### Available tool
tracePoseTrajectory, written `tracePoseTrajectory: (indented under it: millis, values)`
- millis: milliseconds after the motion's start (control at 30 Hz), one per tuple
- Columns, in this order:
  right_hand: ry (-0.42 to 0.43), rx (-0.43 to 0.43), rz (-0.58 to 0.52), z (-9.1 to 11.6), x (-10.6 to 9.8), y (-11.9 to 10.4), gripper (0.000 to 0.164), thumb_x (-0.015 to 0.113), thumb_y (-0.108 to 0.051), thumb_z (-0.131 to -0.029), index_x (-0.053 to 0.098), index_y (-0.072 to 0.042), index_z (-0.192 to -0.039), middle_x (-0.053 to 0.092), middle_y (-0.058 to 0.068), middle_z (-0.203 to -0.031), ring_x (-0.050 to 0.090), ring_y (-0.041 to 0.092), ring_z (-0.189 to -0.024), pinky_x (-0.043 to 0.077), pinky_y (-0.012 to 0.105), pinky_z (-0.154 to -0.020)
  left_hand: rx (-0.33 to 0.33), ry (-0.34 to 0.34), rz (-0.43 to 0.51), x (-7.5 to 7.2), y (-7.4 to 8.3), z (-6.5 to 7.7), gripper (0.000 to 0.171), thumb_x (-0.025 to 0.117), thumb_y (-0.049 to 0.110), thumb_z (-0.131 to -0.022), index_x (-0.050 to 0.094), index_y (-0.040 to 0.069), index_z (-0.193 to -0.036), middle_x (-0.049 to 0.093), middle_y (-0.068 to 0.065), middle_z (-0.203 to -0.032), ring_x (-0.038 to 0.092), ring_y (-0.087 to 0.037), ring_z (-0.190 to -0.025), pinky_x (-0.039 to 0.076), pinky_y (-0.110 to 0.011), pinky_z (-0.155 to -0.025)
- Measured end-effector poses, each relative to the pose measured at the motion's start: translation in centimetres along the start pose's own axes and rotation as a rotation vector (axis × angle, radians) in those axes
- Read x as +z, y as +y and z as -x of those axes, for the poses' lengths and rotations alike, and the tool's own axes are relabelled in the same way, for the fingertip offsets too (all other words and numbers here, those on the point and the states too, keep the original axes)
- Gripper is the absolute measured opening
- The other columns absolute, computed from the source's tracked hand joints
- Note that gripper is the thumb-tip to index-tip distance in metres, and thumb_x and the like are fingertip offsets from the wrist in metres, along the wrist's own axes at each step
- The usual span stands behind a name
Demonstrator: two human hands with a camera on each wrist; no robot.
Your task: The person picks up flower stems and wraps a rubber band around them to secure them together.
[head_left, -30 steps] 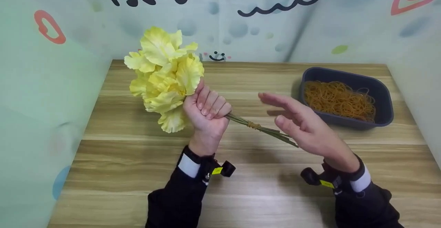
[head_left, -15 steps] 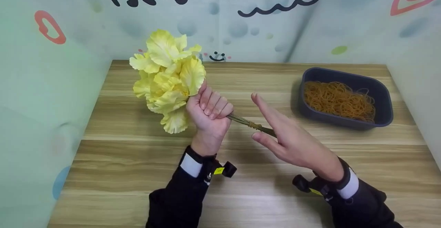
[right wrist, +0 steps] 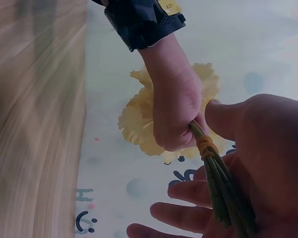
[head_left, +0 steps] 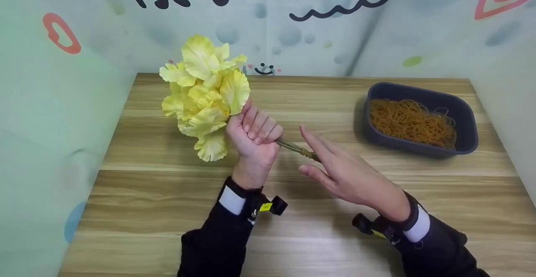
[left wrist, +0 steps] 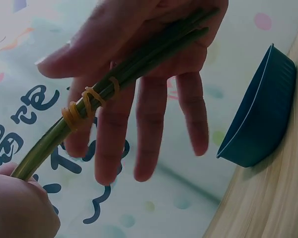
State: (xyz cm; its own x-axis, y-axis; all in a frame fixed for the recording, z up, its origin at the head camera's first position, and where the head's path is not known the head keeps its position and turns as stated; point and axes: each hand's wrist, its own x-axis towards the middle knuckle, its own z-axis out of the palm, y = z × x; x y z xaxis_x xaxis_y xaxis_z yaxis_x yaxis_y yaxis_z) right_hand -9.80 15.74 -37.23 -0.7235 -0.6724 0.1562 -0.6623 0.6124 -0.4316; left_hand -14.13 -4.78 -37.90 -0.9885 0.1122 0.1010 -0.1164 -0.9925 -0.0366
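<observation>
My left hand (head_left: pixel 256 137) grips a bunch of yellow ruffled flowers (head_left: pixel 205 97) by the green stems, just below the blooms. The blooms point up and to the left, and the stems (left wrist: pixel 44 148) run down to the right. A tan rubber band (left wrist: pixel 89 101) is wound several times around the stems beyond the fist. My right hand (head_left: pixel 347 172) is held at the lower stem ends with fingers extended and thumb apart. In the right wrist view the stem ends (right wrist: pixel 223 193) lie along its palm; whether they touch the skin I cannot tell.
A dark blue plastic tub (head_left: pixel 469 122) with many loose tan rubber bands (head_left: pixel 412 124) stands at the back right of the wooden table (head_left: pixel 167 210). A printed backdrop (head_left: pixel 293 55) rises behind the table and along its sides.
My right hand has moved left and slightly down, over the stem ends, which it now hides in the head view. The left hand and bouquet have shifted slightly right.
</observation>
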Motion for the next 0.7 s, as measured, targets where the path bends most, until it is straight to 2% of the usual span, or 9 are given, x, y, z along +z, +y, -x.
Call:
tracePoseTrajectory:
  millis: [233, 333, 433, 567, 700]
  values:
    - [-0.011, 0.041, 0.044, -0.12, 0.33, -0.11, 0.063, 0.041, -0.043, -0.109, 0.030, -0.006, -0.158, 0.044, 0.015, -0.155, 0.048, 0.032, -0.137, 0.040, 0.048, -0.111, 0.013, 0.031, -0.009, 0.07, 0.08, -0.07, 0.060, 0.025, 0.023, -0.107, 0.034, 0.016, -0.048, 0.033, 0.005, -0.036, 0.011, -0.006, -0.036, 0.009, -0.019, -0.038]
    - [-0.006, 0.039, 0.054, -0.20, 0.40, -0.06, 0.053, 0.041, -0.040, -0.110, 0.041, -0.007, -0.151, 0.059, 0.012, -0.140, 0.060, 0.028, -0.123, 0.050, 0.047, -0.100, 0.024, 0.043, -0.011, 0.05, 0.17, -0.13, 0.060, 0.025, 0.023, -0.107, 0.034, 0.016, -0.048, 0.032, 0.005, -0.036, 0.011, -0.006, -0.037, 0.010, -0.019, -0.038]
    - [0.010, 0.024, 0.070, -0.24, 0.46, 0.01, 0.040, 0.043, -0.034, -0.110, 0.052, -0.008, -0.140, 0.066, 0.007, -0.117, 0.066, 0.022, -0.099, 0.056, 0.043, -0.081, 0.036, 0.050, -0.009, 0.02, 0.27, -0.18, 0.059, 0.025, 0.022, -0.106, 0.033, 0.017, -0.048, 0.032, 0.005, -0.036, 0.011, -0.006, -0.036, 0.010, -0.019, -0.037]
    - [0.034, 0.003, 0.089, -0.21, 0.57, 0.05, 0.023, 0.047, -0.027, -0.109, 0.058, -0.010, -0.120, 0.059, -0.001, -0.090, 0.058, 0.017, -0.074, 0.051, 0.037, -0.062, 0.039, 0.049, -0.018, 0.02, 0.33, -0.23, 0.059, 0.025, 0.022, -0.107, 0.032, 0.017, -0.048, 0.031, 0.005, -0.036, 0.011, -0.006, -0.036, 0.010, -0.019, -0.037]
    - [0.042, -0.002, 0.100, -0.18, 0.64, 0.06, 0.016, 0.048, -0.026, -0.109, 0.057, -0.013, -0.109, 0.049, -0.005, -0.078, 0.051, 0.015, -0.065, 0.045, 0.033, -0.055, 0.030, 0.049, -0.025, 0.03, 0.31, -0.21, 0.059, 0.025, 0.022, -0.106, 0.033, 0.016, -0.048, 0.031, 0.005, -0.036, 0.011, -0.006, -0.037, 0.010, -0.019, -0.037]
